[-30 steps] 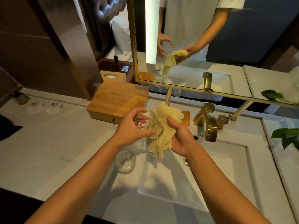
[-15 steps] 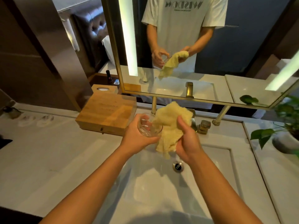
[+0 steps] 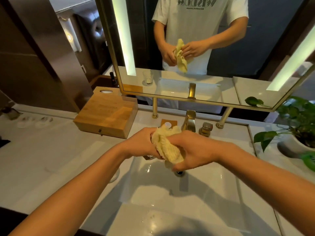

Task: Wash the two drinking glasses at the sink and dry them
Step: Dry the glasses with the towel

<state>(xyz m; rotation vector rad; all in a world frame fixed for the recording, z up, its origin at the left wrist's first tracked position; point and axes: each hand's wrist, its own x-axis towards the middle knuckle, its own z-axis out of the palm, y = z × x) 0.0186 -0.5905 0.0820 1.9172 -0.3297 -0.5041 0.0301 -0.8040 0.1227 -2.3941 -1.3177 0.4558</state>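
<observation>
Over the white sink [image 3: 196, 206], my left hand [image 3: 142, 143] is wrapped around a clear drinking glass [image 3: 150, 157]; only a bit of its base shows below my fingers. My right hand [image 3: 192, 150] grips a yellow cloth [image 3: 167, 147] and presses it against the glass, covering its mouth. The second glass [image 3: 115, 177] stands on the counter left of the basin, almost wholly hidden by my left forearm; its reflection shows in the mirror.
A gold faucet [image 3: 189, 122] and its handle [image 3: 206, 128] stand just behind my hands. A wooden box [image 3: 105, 114] sits at the back left, a potted plant [image 3: 300, 126] at the right. The mirror [image 3: 187, 48] hangs above the counter.
My hands have closed together: the cloth, beside the glass before, now covers it. The glass has turned so that my hand hides it. The view has tilted upward.
</observation>
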